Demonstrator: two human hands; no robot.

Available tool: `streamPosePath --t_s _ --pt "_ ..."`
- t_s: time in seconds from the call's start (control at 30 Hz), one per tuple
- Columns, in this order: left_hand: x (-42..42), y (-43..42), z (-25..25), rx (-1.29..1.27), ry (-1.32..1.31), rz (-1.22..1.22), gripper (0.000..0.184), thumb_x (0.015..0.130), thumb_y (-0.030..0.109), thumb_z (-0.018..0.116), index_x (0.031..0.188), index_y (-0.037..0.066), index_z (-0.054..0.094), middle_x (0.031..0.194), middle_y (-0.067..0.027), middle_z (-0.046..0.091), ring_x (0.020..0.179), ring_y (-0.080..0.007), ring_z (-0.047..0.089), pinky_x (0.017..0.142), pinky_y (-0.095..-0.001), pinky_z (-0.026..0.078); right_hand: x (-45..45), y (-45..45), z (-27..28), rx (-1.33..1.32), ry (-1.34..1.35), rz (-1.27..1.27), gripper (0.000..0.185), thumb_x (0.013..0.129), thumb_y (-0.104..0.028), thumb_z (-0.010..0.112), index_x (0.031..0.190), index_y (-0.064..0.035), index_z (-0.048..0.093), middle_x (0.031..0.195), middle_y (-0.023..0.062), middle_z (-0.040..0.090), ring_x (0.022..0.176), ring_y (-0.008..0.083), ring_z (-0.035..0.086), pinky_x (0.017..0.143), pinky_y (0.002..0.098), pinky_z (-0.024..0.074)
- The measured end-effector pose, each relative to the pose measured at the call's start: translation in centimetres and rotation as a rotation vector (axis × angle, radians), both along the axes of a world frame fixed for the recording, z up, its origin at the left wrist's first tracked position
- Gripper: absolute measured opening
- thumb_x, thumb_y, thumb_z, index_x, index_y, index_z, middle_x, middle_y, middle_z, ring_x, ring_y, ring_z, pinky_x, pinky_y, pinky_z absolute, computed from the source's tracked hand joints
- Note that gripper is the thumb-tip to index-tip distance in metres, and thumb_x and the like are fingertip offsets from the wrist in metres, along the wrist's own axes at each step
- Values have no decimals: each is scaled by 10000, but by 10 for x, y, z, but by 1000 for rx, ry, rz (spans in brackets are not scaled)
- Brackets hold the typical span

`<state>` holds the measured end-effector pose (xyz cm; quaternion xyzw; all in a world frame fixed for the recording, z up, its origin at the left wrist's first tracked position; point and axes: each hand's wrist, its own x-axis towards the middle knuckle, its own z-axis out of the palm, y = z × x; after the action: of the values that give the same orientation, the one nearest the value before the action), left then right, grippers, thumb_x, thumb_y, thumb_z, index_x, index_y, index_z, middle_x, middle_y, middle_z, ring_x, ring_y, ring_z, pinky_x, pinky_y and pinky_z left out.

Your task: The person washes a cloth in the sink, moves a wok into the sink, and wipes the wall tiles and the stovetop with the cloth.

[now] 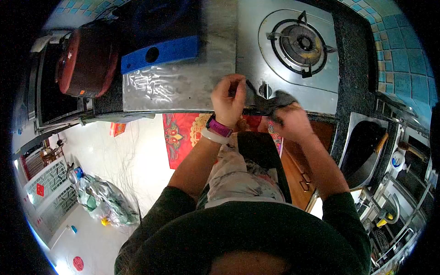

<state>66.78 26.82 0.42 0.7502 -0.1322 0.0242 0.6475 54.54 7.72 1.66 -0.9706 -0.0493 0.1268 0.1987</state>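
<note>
My left hand [228, 97] is over the front edge of the steel counter, its fingers curled in a pinch. A purple wristband [220, 127] and a pale bangle [216, 137] are on that wrist. From its fingertips a thin dark strip runs across to a crumpled dark cloth [271, 103]. My right hand [294, 120], blurred by motion, grips this cloth in front of the gas stove [256, 55]. Between the hands, partly behind the cloth, sits the stove knob [265, 89].
The burner [301, 43] has a black pan support. Left of it are a blue-edged dark panel [160, 54] and a dark red pot [87, 62]. A black wok [364, 144] is at right, beside a utensil rack [394, 215]. A plastic bag [105, 199] lies on the floor.
</note>
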Motion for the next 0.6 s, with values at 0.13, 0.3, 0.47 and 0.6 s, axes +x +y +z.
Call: streamPosePath --t_s 0.13,0.3,0.47,0.6 --pt "-1 2 -5 -61 69 -38 108 913 50 663 1007 -2 671 808 -55 678 692 -88 604 643 -242 498 -23 -51 2 4 -37 -381 246 761 -253 647 901 -51 655 810 217 668 790 432 635 822 497 505" --pt "0 1 -10 -52 57 -46 111 919 59 661 1015 4 670 795 -45 670 695 -84 595 648 -243 496 11 -24 45 224 -571 -438 254 781 -200 670 933 -13 590 947 197 617 895 420 567 805 497 447" --pt "1 4 -10 28 24 -41 97 923 58 662 1008 11 671 795 -15 650 701 -69 563 662 -239 486 51 22 -27 112 -541 -363 236 805 -186 702 959 -34 606 1013 157 574 1013 375 531 882 486 407" --pt "0 4 -8 -10 104 -58 79 935 61 655 994 9 667 788 -2 629 706 -62 545 651 -233 467 25 0 -35 66 -495 -467 244 765 -195 699 934 -49 602 959 143 557 961 370 524 857 494 402"
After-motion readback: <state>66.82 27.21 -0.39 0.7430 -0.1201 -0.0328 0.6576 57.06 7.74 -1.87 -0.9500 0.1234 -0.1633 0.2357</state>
